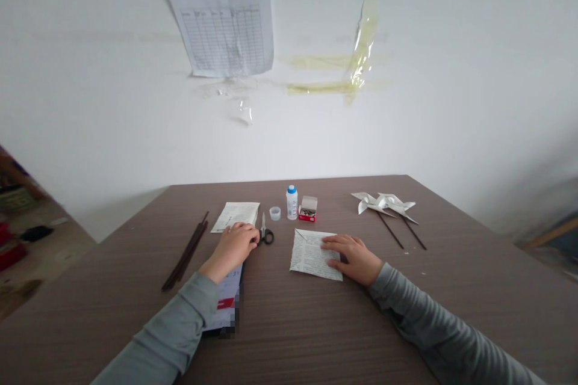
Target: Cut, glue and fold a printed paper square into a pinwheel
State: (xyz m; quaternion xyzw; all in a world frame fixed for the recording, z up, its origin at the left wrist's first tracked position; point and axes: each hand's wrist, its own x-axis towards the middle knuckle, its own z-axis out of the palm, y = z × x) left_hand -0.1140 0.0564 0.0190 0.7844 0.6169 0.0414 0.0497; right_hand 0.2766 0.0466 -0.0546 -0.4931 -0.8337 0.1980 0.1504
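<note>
Head view: right hand lies on a square of printed paper, centre-right of frame; fingers spread apart, pressing on it, not pinching. Left hand, left of centre, has fingers curled at the scissors; can't tell if they're clamped on the handles.

Progress, my read: two pinwheels on sticks look complete, right of frame. Square is flat, no blades folded, no stick on it. Diagonal line at its top-left corner; cut or crease, can't tell. Unused: loose sticks and more paper at left; small cup, blue-capped bottle and red box of small bits mid-frame.

Surface: brown wood-grain table, few paper scraps near pinwheel sticks. Flat tablet partly under left forearm.

Room: white wall behind, printed form taped upper left, yellowed tape upper right. Floor clutter far left, blurred.
</note>
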